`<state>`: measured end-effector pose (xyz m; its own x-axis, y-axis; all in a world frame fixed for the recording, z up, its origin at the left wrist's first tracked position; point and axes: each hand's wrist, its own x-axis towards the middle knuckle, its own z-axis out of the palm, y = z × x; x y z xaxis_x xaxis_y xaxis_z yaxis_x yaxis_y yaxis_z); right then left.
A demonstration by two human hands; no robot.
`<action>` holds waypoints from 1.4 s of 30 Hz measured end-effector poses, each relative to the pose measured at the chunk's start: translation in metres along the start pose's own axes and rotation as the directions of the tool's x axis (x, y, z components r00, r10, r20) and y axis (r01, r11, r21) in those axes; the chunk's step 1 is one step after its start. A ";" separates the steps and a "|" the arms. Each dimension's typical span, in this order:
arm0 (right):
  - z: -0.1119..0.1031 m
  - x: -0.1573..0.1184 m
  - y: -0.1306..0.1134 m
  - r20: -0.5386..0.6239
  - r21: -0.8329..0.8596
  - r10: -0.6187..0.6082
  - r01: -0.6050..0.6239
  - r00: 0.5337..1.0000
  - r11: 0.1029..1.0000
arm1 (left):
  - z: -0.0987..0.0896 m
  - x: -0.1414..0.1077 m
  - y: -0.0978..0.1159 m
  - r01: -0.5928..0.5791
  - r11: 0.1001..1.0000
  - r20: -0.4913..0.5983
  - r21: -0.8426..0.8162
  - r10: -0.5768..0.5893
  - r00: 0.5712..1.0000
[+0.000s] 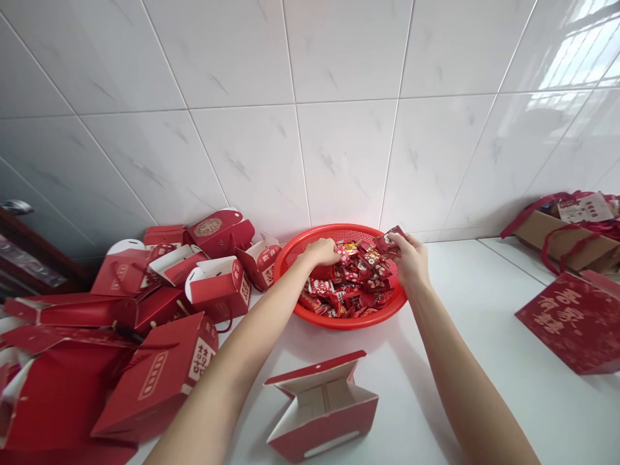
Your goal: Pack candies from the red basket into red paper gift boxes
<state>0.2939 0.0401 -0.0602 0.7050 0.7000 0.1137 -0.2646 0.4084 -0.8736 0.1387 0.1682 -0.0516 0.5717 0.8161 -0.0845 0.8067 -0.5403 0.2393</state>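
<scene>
A red plastic basket point(398, 303) full of red-wrapped candies point(356, 278) stands against the tiled wall. Over its left side, my left hand point(323, 252) reaches down with curled fingers among the wrappers; what they grip is hidden. My right hand point(411, 259), at the basket's right rim, pinches a dark red candy packet point(389, 239) between thumb and fingers. In front of the basket, between my forearms, an open red gift box point(324, 420) with a pale inside sits on the white surface, and I see nothing in it.
Many red gift boxes point(159, 374) crowd the left side, some with their flaps open. On the right lies a red box with gold writing point(566, 320). Behind it is a tan carton point(557, 239) with red ribbons. White tiles point(343, 161) rise at the back.
</scene>
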 end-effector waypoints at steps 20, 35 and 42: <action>-0.002 0.002 0.002 0.030 -0.043 -0.001 0.002 1.000 0.999 | -0.005 0.003 -0.005 0.131 0.990 0.087 -0.050 -0.126 0.988; -0.001 0.003 0.004 0.035 -0.041 -0.004 0.006 0.999 0.999 | -0.006 -0.014 0.011 -0.192 0.961 0.148 -0.200 0.223 0.963; 0.000 0.001 0.002 0.037 -0.043 -0.002 0.004 0.999 0.999 | 0.001 -0.016 0.025 -0.239 0.967 0.229 -0.094 0.254 0.940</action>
<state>0.2942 0.0414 -0.0624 0.6810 0.7201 0.1327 -0.2334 0.3852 -0.8928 0.1503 0.1417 -0.0451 0.7765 0.5824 -0.2405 0.6293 -0.6977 0.3423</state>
